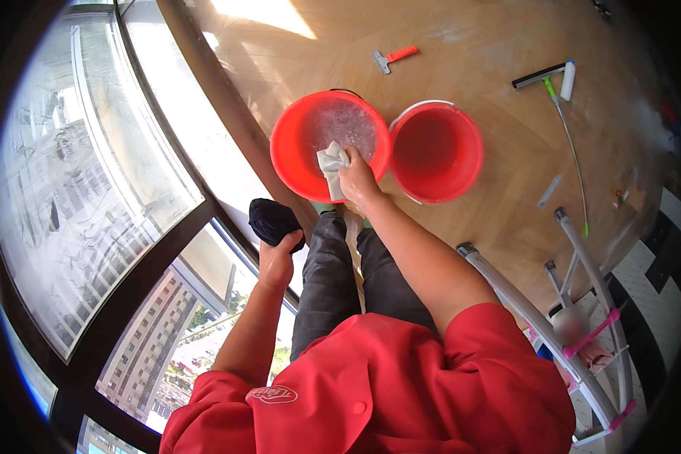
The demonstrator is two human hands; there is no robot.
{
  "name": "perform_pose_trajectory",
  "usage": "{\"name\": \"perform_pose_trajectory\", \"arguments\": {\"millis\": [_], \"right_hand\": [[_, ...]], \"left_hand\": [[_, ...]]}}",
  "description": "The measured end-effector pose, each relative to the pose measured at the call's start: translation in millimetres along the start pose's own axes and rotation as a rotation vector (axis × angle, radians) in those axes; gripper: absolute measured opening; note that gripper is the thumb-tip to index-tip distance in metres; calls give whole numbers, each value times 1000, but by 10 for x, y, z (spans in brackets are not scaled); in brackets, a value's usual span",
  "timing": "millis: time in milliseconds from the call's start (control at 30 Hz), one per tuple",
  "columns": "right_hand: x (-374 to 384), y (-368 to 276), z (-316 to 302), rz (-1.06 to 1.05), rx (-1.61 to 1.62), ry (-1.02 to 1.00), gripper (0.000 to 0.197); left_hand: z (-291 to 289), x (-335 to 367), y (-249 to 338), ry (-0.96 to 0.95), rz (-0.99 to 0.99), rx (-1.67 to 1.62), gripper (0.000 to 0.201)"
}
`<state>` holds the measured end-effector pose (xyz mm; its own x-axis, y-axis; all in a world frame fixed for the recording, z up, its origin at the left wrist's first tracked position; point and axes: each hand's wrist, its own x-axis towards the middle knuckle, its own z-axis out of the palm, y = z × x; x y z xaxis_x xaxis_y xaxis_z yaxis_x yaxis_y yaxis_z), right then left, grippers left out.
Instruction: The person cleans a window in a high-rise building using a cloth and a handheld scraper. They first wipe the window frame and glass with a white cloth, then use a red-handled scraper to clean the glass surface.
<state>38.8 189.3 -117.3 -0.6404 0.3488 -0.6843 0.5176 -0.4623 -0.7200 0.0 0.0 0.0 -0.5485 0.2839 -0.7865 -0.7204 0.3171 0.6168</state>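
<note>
My right hand [358,179] grips a pale, wet-looking cloth [331,168] over the near part of a red bucket [286,163]. Foamy water [342,125] shows inside that bucket. On the left, my left hand [278,257] is closed around a bunched black cloth [274,222], held beside the window sill. A second red bucket [473,159] with a white handle stands close to the right of the first, and dark liquid seems to lie in it.
A scraper [395,57] with an orange handle lies on the wooden floor beyond the buckets. Farther right is a squeegee [539,76] on a long pole. A grey ladder [583,303] stands at my right. Large windows [98,174] run along my left.
</note>
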Motion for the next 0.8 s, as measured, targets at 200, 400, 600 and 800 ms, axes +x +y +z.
{"name": "perform_pose_trajectory", "arguments": {"millis": [200, 400, 600, 800], "right_hand": [[-232, -166, -380, -18, 87, 136, 41], [50, -325, -789, 85, 349, 189, 38], [371, -512, -882, 15, -123, 164, 33], [1278, -464, -1244, -187, -468, 423, 37]], "left_hand": [[385, 20, 22, -84, -212, -374, 32], [228, 506, 83, -104, -296, -308, 15], [17, 1216, 196, 100, 150, 638, 37], [-103, 2066, 382, 92, 462, 834, 47]]}}
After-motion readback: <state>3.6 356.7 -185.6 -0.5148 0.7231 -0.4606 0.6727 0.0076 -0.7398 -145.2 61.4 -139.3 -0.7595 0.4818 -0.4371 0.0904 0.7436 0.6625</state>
